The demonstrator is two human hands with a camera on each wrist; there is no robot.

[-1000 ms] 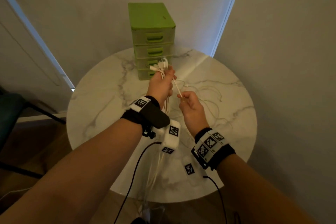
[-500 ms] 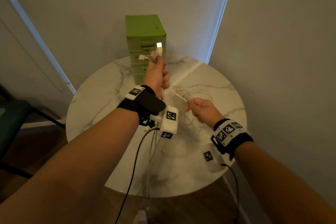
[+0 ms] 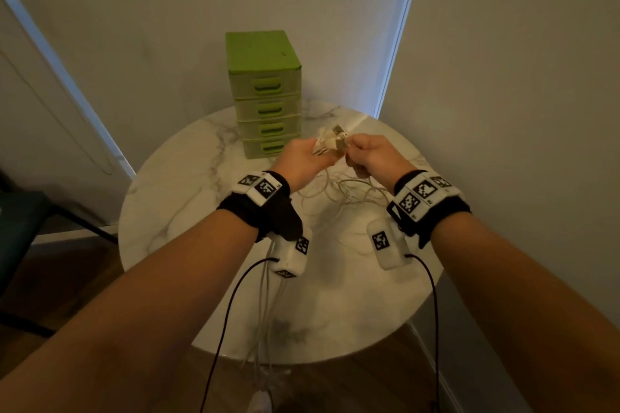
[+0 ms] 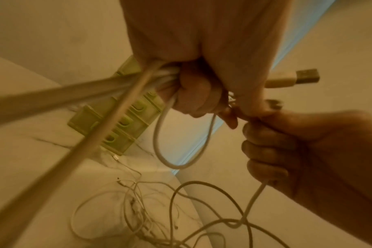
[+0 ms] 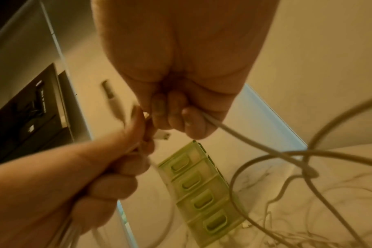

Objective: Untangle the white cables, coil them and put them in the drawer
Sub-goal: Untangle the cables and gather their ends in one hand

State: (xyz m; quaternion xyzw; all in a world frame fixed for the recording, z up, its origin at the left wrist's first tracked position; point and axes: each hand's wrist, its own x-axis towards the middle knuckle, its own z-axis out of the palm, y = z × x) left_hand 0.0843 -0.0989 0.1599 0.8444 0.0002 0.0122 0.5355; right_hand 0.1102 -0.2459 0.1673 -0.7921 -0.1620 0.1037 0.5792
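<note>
Grip, left hand [image 3: 303, 161]: clenched round a bundle of white cables [image 4: 136, 87], plug ends protruding past the thumb side; a USB plug [image 4: 295, 79] sticks out clear of the fist in the left wrist view. Grip, right hand [image 3: 375, 154]: fingers curled round a single white cable [image 5: 227, 130], which leaves the fist at the little-finger side and drops away in a wide loop. The two hands are raised above the counter [image 3: 174, 198], knuckles close together, meeting at the cluster of plugs [image 3: 332, 142]; whether the right thumb pinches one of those plugs is not clear.

Beneath the hands a loose tangle of thin white cables [image 3: 342, 194] lies on the round marbled counter, strands crossing one another. More strands hang from the left fist over the near edge of the counter toward the floor.

The green drawer unit [image 3: 265, 94] stands at the far edge of the counter against the wall, four drawers stacked, all pushed in.
</note>
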